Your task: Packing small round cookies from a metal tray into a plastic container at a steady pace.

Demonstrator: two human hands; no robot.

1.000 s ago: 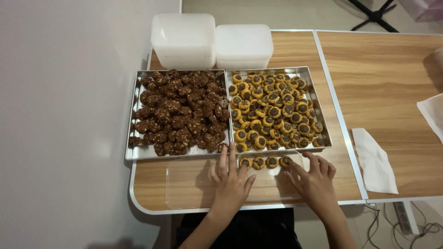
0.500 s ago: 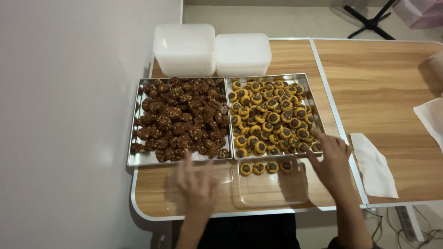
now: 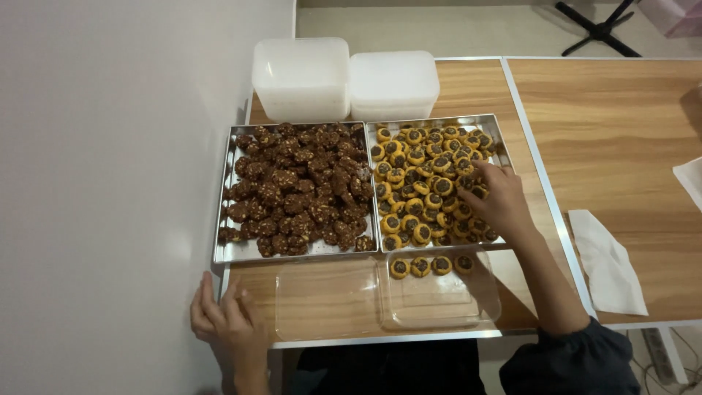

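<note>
My right hand (image 3: 499,201) reaches into the right metal tray (image 3: 437,122), fingers curled down among the yellow cookies with dark centres (image 3: 417,186); whether it grips one is hidden. My left hand (image 3: 228,324) rests open at the table's near left corner beside a clear plastic lid (image 3: 325,300). A clear plastic container (image 3: 439,296) sits in front of the trays with several yellow cookies (image 3: 431,265) lined along its far side. The left tray (image 3: 223,252) is heaped with dark brown nutty cookies (image 3: 300,190).
Two white plastic tubs (image 3: 301,77) (image 3: 395,83) stand behind the trays. A white wall (image 3: 110,183) runs along the left. White tissue (image 3: 607,263) lies on the wooden table (image 3: 621,132) to the right, with a table seam between. A black chair base (image 3: 596,29) stands on the floor.
My right hand has moved from the clear container up into the yellow-cookie tray. My left hand has slid left from the container to the table's near left corner.
</note>
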